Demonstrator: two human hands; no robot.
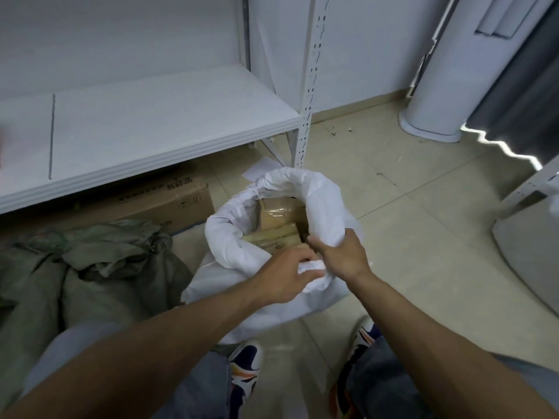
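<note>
A white sack (230, 237) of thin, crinkled plastic-like sheet stands on the pale tiled floor (408, 222), just in front of the person's shoes (245, 367). Its mouth is rolled back into a soft, thick rim. Inside lie flat, box-shaped brown parcels (281, 216) wrapped in glossy clear tape. Only their tops show, and the print on them is too small to read.

The left hand (287, 276) is at the near rim, its fingers curled into a bunched fold of the sack, which it grips. The right hand (341, 255) is just beside it. Its fingers are hooked over the rim on the outside and its thumb points inward toward the parcels, so it holds the rim too. The fingertips of both hands are partly buried in the white folds.

To the left, a limp, dull green woven bag (99, 255) lies crumpled on the floor. Behind it, a cardboard box (169, 204) sits half hidden under a smooth white shelf board (169, 122), which is carried by a perforated metal upright (311, 71). A white sheet of paper (260, 169) shows behind the sack. At the upper right stands a smooth white cylinder (432, 95), cut off at the top.
</note>
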